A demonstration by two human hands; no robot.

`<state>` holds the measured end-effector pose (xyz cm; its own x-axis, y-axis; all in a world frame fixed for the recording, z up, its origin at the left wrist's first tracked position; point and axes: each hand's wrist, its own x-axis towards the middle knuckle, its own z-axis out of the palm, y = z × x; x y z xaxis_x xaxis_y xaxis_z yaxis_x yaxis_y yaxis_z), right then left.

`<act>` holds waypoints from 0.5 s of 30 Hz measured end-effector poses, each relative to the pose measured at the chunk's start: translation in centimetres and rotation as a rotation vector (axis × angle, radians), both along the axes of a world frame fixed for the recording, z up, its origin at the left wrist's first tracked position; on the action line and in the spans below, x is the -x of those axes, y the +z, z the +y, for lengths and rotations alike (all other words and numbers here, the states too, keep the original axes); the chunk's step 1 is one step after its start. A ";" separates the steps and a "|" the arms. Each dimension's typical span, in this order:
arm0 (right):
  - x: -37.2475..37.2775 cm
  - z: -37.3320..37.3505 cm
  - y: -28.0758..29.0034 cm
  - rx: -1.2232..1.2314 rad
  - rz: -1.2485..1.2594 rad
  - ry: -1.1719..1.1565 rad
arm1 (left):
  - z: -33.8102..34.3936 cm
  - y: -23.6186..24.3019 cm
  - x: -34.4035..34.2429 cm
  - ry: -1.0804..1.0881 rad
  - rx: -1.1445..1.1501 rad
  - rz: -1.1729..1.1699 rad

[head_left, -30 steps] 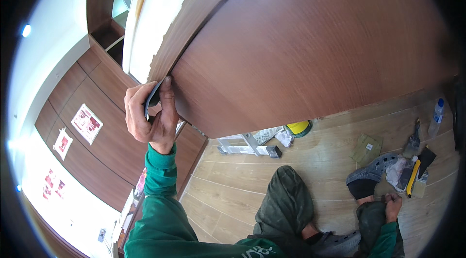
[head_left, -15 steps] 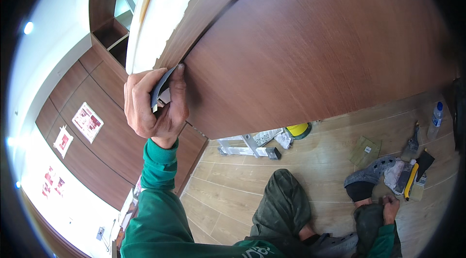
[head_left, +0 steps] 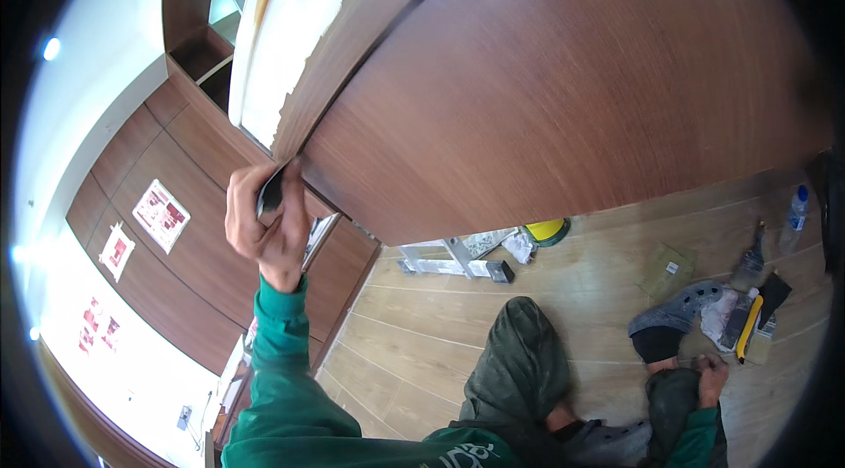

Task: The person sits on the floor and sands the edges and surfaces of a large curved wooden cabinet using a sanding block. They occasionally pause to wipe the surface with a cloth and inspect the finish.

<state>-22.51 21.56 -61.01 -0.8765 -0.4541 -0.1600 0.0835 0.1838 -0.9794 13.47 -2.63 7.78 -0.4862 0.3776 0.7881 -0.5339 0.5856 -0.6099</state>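
My left hand (head_left: 273, 213) pinches a dark bent sheet (head_left: 269, 193), like sandpaper, against the edge of the brown wood trim (head_left: 308, 107), where a dark groove runs along a large wood-veneer panel (head_left: 546, 98). Its thumb is slightly blurred. The pale strip (head_left: 299, 19) beside the trim has a ragged brown border. Low at the right, my right hand (head_left: 709, 380) rests by my lower leg with fingers curled; I cannot make out what, if anything, is in them.
An aluminium ladder (head_left: 440, 265), crumpled cloth (head_left: 519, 248) and yellow bucket (head_left: 546, 232) lie below the panel. At right are a bottle (head_left: 797, 217), brush (head_left: 753, 261), yellow cutter (head_left: 748, 327), dark pad (head_left: 773, 296) and olive sheet (head_left: 669, 270). A panelled wall (head_left: 194, 265) stands left.
My left hand with the dark sheet went up and right along the trim edge, then came back down and left. My right hand has stayed nearly in place.
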 end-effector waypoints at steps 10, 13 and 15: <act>0.8 0.0 -0.3 0.005 0.079 0.047 | 0.4 -1.2 -0.6 -0.243 0.092 0.069; 0.8 -0.1 -0.6 -0.025 0.087 0.045 | 0.2 -0.7 0.3 -0.213 0.127 0.060; 0.7 -0.3 -0.8 -0.002 0.035 0.041 | 0.5 0.2 1.6 -0.100 0.225 0.001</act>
<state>-23.19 21.25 -61.76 -0.8622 -0.4894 -0.1305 0.0414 0.1887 -0.9812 11.83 -2.17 8.01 -0.4373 0.5898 0.6789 -0.4807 0.4847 -0.7308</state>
